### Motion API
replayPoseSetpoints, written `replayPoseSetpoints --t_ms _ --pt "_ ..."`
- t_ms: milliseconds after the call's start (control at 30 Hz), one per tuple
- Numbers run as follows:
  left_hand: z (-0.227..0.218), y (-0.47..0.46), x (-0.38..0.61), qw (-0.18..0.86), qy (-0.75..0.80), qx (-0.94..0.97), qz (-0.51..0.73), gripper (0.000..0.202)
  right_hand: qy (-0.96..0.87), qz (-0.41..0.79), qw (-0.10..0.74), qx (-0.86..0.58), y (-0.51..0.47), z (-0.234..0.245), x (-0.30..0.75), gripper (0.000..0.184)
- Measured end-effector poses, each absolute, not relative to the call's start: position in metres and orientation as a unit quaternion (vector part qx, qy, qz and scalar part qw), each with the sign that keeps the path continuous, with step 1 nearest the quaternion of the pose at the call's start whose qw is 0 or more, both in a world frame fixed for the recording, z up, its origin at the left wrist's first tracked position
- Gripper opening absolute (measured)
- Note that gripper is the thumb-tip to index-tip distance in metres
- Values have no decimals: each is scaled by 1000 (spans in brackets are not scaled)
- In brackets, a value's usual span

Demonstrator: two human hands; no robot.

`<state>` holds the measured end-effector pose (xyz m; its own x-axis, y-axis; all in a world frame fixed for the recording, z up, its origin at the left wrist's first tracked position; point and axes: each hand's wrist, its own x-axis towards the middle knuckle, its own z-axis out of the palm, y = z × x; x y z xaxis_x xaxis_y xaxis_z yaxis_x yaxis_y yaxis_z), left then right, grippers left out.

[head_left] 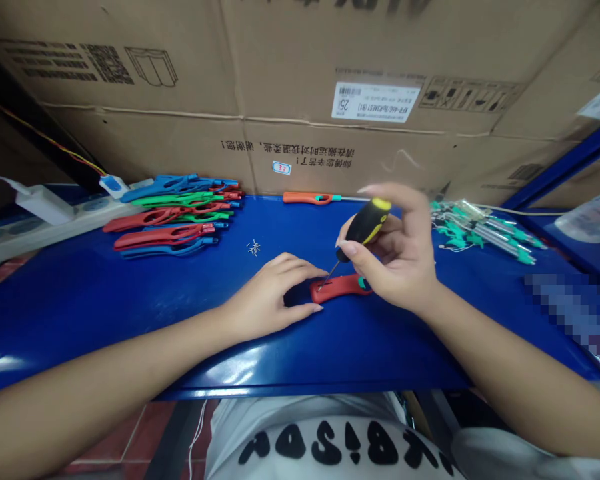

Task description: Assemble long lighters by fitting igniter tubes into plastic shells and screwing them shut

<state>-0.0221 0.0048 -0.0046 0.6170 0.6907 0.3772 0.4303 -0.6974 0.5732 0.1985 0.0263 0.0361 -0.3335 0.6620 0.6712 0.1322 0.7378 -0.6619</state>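
Lying between left fingers [300, 313]: red casing's end [327, 294]

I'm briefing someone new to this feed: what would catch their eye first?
Probably the black-and-yellow screwdriver in the right hand, mid-view, angled down to a red casing whose end lies between the left hand's thumb and index finger. Next, the bright red, green and blue casings piled on the table's left side. Behind stands a large cardboard box with upside-down print.
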Motion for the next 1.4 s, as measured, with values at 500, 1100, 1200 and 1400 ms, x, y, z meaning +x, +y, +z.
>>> replayPoseSetpoints --t_ms 500,1100,1200,1400 --pt "-8 6 -20 221 320 884 260 33 -800 258 501 -208 25 32 193 48" --pt "-2 4 -19 241 332 874 260 17 -825 205 477 -226 23 31 199 54" --pt "-1 3 -18 240 331 875 260 17 -829 175 474 -239 25 30 199 53" --pt "-4 5 -18 246 322 878 256 19 -852 244 406 -223 23 40 202 66"
